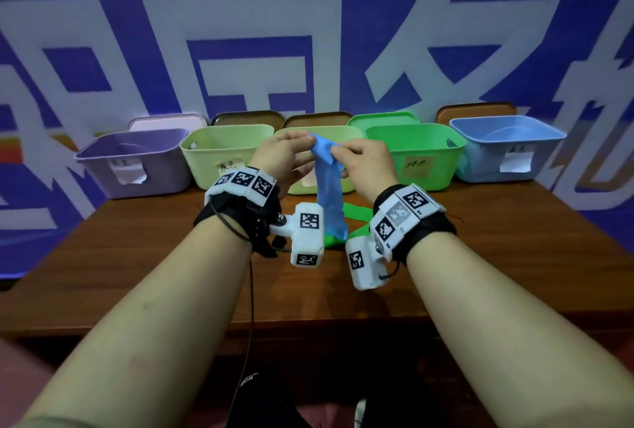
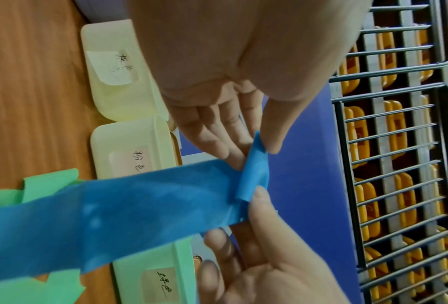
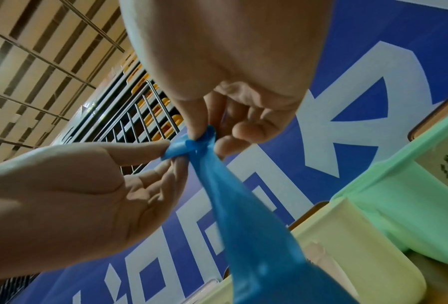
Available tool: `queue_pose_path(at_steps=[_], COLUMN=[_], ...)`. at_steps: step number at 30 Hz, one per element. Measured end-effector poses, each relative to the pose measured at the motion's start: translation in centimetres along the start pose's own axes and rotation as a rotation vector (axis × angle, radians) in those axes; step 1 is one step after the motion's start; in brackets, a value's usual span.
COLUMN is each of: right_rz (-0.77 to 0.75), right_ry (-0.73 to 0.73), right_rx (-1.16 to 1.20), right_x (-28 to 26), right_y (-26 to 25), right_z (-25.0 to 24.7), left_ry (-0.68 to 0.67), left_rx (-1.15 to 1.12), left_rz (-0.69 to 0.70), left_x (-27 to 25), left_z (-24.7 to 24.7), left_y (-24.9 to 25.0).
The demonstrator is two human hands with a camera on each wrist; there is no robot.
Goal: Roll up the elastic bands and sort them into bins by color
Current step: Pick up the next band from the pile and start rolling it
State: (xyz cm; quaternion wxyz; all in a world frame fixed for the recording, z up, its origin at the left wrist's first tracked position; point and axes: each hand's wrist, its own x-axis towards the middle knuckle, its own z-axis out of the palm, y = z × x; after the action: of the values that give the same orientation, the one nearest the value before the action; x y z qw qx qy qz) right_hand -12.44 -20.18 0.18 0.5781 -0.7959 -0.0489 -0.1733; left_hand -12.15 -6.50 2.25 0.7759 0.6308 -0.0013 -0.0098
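A blue elastic band (image 1: 330, 201) hangs in the air in front of the bins, its top end folded over. My left hand (image 1: 303, 143) pinches that top end (image 2: 253, 164) between thumb and fingers. My right hand (image 1: 338, 153) pinches the same end (image 3: 191, 147) from the other side. The rest of the blue band (image 3: 243, 216) droops toward the table. A green band (image 1: 356, 213) lies loose on the wooden table under my wrists, partly hidden by them, and shows in the left wrist view as green band (image 2: 48, 181). The blue bin (image 1: 507, 132) stands at the far right.
A row of bins lines the table's back edge: purple bin (image 1: 103, 166), pale green bin (image 1: 206, 166), pale yellow-green bin (image 1: 355, 134) behind my hands, and green bin (image 1: 442, 166). Paper labels are stuck on their fronts. A blue banner wall (image 1: 308, 33) rises behind.
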Motion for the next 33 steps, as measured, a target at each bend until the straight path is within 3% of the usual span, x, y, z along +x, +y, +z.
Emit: queue_pose_path(at_steps=[5,10,18,26,33], right_rz=[-0.032,-0.039,0.074,0.231,0.233], right_ry=[-0.030,-0.014,-0.190,-0.409,-0.294], right_rx=[-0.001,0.051,0.149,0.265,0.305], right_x=[-0.7,-0.9,-2.3,-3.4,-2.2], right_y=[-2.1,-3.3,-2.6,-0.5,0.8], right_z=[-1.1,-1.6,-1.1,1.2,3.3], left_ry=[-0.027,-0.126,0.030,0.162,0.166], left_rx=[0.104,0.245,0.277,0.157,0.170], left_rz=[0.072,0.040,0.142,0.075,-0.032], left_x=[-1.8,-3.6,-4.1,-3.0,-1.3], left_z=[0.3,-0.1,-1.5,-3.5,-4.8], left_y=[0.9,0.9,0.6,-1.2,-3.1])
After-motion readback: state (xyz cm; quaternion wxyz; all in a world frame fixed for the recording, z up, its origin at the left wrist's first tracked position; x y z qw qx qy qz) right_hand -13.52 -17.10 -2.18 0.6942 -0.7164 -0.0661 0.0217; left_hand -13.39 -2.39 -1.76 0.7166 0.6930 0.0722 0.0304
